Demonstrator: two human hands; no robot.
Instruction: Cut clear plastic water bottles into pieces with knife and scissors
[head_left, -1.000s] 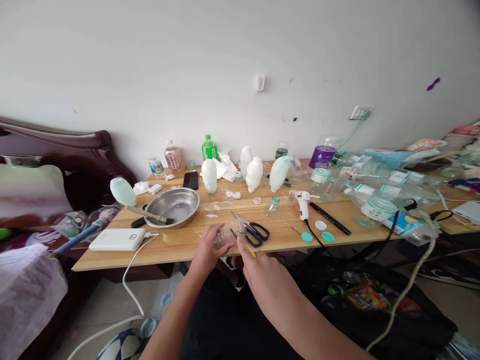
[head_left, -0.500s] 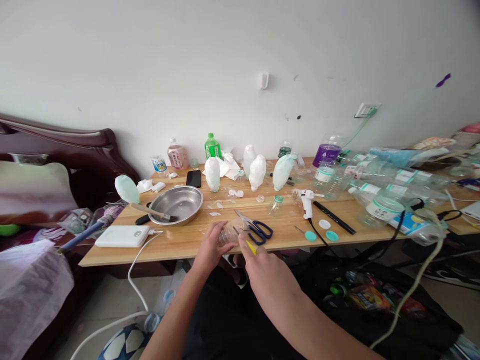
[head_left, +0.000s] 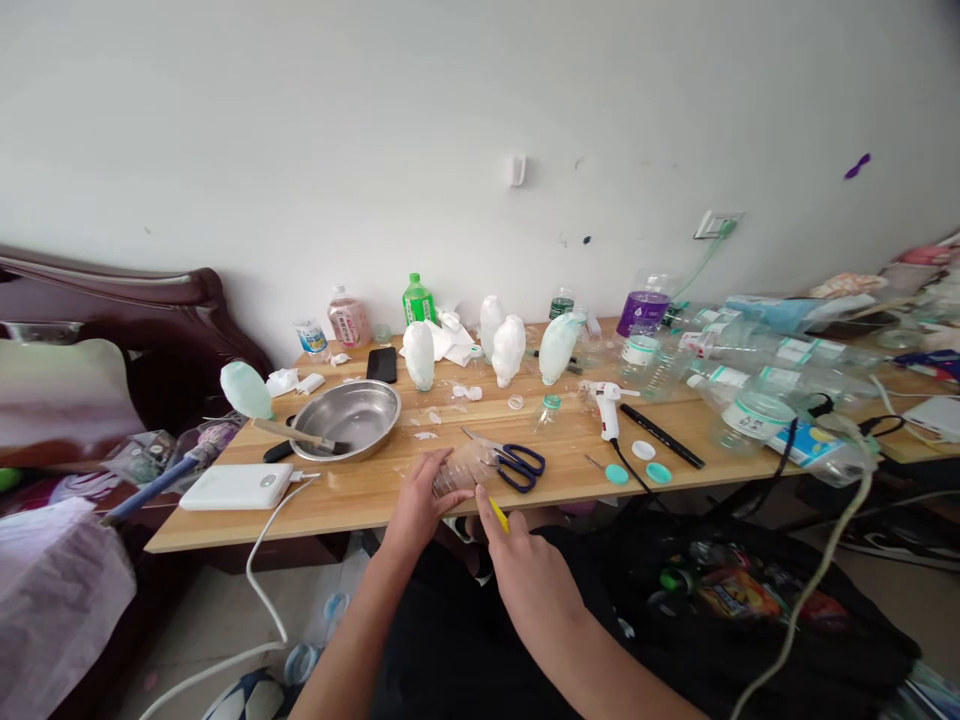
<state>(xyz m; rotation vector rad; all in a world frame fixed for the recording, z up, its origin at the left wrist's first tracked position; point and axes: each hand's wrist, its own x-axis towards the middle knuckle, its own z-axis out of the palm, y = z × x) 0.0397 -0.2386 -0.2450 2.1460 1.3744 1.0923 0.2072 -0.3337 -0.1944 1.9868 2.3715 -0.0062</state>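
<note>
At the table's front edge, my left hand (head_left: pixel 417 502) is closed around a clear ribbed plastic bottle piece (head_left: pixel 459 474), lying on its side. My right hand (head_left: pixel 529 568) grips a yellow utility knife (head_left: pixel 498 515), the index finger stretched along it. The knife's tip is at the near side of the bottle piece; whether it is in the plastic I cannot tell. Blue-handled scissors (head_left: pixel 520 467) lie just right of the piece, blades pointing left. Behind them stands a cut bottle neck with a green cap (head_left: pixel 550 403).
On the wooden table (head_left: pixel 360 510), a metal bowl (head_left: pixel 360 415) holding a brush and a white power bank (head_left: pixel 235 487) are left. Several white-coated bottle shapes (head_left: pixel 508 350) stand behind. A glue gun (head_left: pixel 608 408), black marker (head_left: pixel 661 436) and clear bottles (head_left: pixel 757 415) are right.
My right hand and the knife have drawn back a little toward me, showing more of the yellow handle. My left hand still holds the bottle piece. The camera view has shifted slightly.
</note>
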